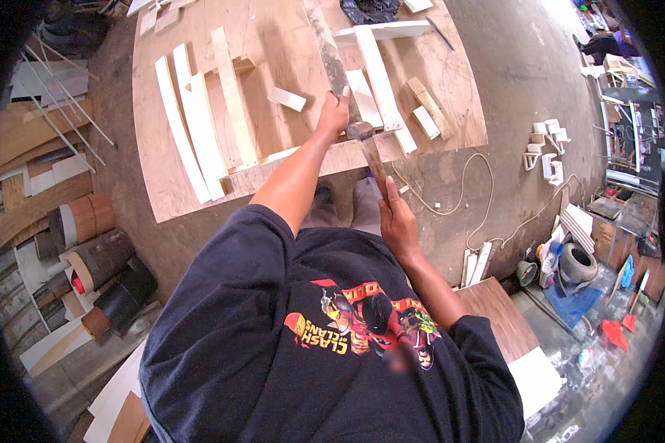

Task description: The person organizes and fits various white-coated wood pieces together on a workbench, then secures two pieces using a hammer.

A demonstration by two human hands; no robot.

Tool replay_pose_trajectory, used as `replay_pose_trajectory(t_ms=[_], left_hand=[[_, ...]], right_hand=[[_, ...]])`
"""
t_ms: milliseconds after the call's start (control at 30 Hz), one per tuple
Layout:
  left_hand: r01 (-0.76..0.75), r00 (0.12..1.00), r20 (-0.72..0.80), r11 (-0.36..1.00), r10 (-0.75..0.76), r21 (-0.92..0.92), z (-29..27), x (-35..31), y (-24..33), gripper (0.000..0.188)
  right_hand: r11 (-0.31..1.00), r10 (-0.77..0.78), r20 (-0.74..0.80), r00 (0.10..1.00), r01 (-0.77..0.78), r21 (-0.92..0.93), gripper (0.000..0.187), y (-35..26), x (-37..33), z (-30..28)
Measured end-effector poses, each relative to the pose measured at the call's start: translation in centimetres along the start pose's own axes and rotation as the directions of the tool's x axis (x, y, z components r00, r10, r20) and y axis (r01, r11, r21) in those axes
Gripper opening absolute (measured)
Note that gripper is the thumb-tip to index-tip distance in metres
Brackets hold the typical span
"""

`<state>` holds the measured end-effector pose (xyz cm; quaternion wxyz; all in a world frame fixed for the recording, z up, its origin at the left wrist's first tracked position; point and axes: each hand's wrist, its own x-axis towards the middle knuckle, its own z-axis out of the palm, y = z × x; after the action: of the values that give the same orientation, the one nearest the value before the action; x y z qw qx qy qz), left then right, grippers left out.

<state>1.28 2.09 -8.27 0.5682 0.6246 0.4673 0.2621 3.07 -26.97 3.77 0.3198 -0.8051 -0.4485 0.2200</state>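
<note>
My left hand (334, 114) is closed round the near part of a long, worn, speckled strip of wood (326, 46). The strip reaches away over the plywood sheet (288, 63). In my right hand (399, 225) is a hammer (374, 164), gripped by its wooden handle. Its head lies close to the strip's near end; whether they touch I cannot tell. Right of the strip stands a frame of white-faced wooden pieces (377, 74). To the left, several long pale strips (179, 125) lie side by side, and a small white block (287, 99) is between them and my left hand.
Short wood blocks (426, 122) sit near the sheet's right edge, a black plastic bag (369, 9) at its far edge. A thin cord (488, 196) loops over the floor at right. Rolls of sheet material (100, 258) are stacked left; a tyre (578, 262) and tools lie right.
</note>
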Motion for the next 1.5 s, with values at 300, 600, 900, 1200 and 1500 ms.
replay_pose_trajectory(t_ms=[300, 600, 900, 1200, 1500], left_hand=[[0.022, 1.000, 0.019, 0.998, -0.023, 0.055, 0.0, 0.1, -0.1, 0.065], [0.069, 0.997, 0.035, 0.993, -0.073, 0.098, -0.3, -0.3, 1.0, 0.066], [0.048, 0.998, 0.024, 0.992, -0.051, 0.116, -0.3, -0.6, 1.2, 0.068], [0.002, 1.000, 0.003, 0.993, -0.002, 0.120, -0.4, 0.1, -0.1, 0.068], [0.089, 0.992, -0.073, 0.977, -0.105, -0.196, -0.3, 1.5, 1.7, 0.050]], right_hand=[[1.000, 0.002, -0.015, 1.000, -0.002, 0.013, 0.064, 0.2, 0.0, -0.1], [0.999, -0.031, -0.019, 0.999, 0.030, -0.023, 0.066, 0.3, 0.1, 0.0], [1.000, 0.019, 0.023, 1.000, -0.018, -0.019, 0.062, 0.0, 0.5, -0.9], [0.994, 0.052, 0.105, 0.993, -0.042, -0.098, 0.066, 2.0, 0.2, 0.4], [0.991, 0.110, 0.140, 0.984, -0.097, -0.097, 0.066, 2.1, 0.1, 0.5]])
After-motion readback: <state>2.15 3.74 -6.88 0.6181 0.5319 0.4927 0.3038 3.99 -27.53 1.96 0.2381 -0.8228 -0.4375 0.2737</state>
